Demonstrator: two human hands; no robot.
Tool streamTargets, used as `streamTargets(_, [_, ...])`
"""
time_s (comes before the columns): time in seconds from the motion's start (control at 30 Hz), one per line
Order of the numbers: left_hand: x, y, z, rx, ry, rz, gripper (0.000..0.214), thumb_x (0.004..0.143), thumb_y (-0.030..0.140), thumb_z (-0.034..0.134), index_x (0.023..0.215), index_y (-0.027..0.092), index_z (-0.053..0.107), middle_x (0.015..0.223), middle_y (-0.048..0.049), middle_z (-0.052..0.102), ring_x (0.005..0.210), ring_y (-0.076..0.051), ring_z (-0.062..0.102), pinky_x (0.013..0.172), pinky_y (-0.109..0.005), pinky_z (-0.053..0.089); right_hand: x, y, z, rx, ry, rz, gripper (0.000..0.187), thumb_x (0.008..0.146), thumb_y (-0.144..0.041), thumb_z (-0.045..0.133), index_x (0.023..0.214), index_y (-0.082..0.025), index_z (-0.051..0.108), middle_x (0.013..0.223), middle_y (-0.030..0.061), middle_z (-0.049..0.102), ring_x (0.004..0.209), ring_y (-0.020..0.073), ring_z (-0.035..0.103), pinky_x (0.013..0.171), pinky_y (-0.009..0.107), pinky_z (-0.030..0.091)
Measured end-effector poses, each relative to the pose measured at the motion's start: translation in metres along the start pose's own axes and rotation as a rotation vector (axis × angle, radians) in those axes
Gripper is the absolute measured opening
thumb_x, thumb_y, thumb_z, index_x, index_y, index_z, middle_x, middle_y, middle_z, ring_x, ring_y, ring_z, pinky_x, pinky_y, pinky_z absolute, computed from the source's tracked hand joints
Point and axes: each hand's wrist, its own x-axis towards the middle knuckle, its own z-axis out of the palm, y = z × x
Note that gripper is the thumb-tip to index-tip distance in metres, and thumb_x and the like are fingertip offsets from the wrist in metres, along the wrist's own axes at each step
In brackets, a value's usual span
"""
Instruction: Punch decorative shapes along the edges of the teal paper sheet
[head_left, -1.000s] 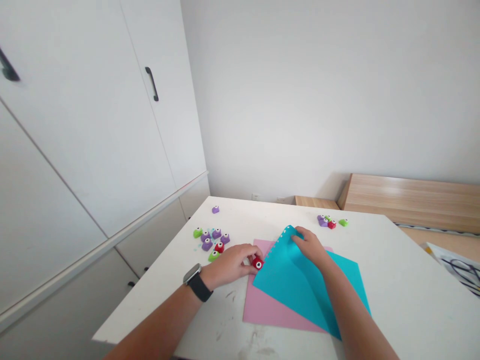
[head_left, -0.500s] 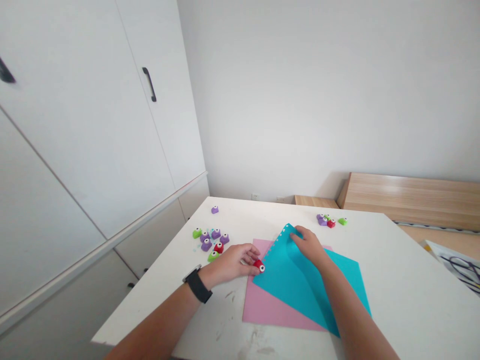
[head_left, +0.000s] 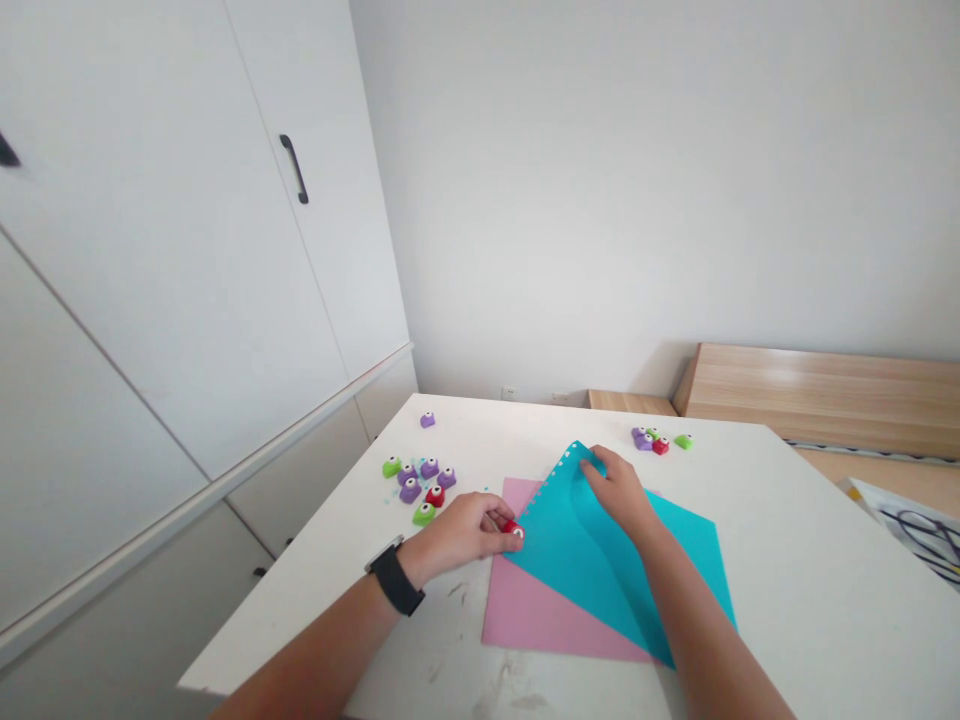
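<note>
My left hand (head_left: 480,527) is closed round a small red craft punch (head_left: 513,529) with a white round button, its thumb over the button. The punch sits at the left edge of a blue sheet of paper (head_left: 600,560). A row of small cut-outs runs along that edge up to the far corner. Near this corner my right hand (head_left: 611,487) pinches the sheet, which bends upward under the fingers. Beneath it lies a pink sheet (head_left: 540,620), partly covered.
Several purple, green and red craft punches (head_left: 410,490) stand left on the white table (head_left: 285,640), among tiny blue paper bits. A single purple punch (head_left: 427,420) is farther back. Another group of punches (head_left: 645,440) stands at the back right. A white cabinet (head_left: 187,250) borders the left.
The left thumb has moved onto the punch's button, covering part of it. The right hand keeps its hold on the blue sheet. The view has shifted very slightly.
</note>
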Motion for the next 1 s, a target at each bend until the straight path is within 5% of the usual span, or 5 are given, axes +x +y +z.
streamTargets(0.13, [0.002, -0.003, 0.003, -0.094, -0.037, -0.019, 0.054, 0.067, 0.054, 0.079, 0.103, 0.015, 0.067, 0.079, -0.0063, 0.072, 0.068, -0.020, 0.066, 0.055, -0.026, 0.048, -0.002, -0.005, -0.002, -0.008, -0.016, -0.017, 0.024, 0.089, -0.035, 0.043, 0.088, -0.021, 0.063, 0.089, 0.0048, 0.070, 0.087, 0.0229, 0.064, 0.079, 0.030, 0.044])
streamTargets(0.37, [0.006, -0.004, 0.000, -0.240, -0.069, 0.045, 0.047, 0.069, 0.042, 0.082, 0.103, 0.015, 0.065, 0.096, -0.0090, 0.072, 0.086, -0.018, 0.066, 0.082, -0.034, 0.052, -0.003, -0.006, -0.003, 0.008, 0.014, -0.045, 0.025, 0.090, -0.035, 0.043, 0.093, -0.020, 0.064, 0.094, 0.0064, 0.070, 0.091, 0.0234, 0.064, 0.084, 0.031, 0.044])
streamTargets(1.0, [0.007, 0.005, 0.003, -0.237, -0.066, 0.087, 0.046, 0.076, 0.044, 0.078, 0.109, 0.013, 0.069, 0.102, -0.0111, 0.073, 0.092, -0.020, 0.067, 0.085, -0.033, 0.052, -0.005, -0.011, -0.007, 0.000, 0.072, -0.065, 0.027, 0.092, -0.035, 0.044, 0.099, -0.020, 0.066, 0.102, 0.0088, 0.071, 0.095, 0.0254, 0.064, 0.084, 0.033, 0.045])
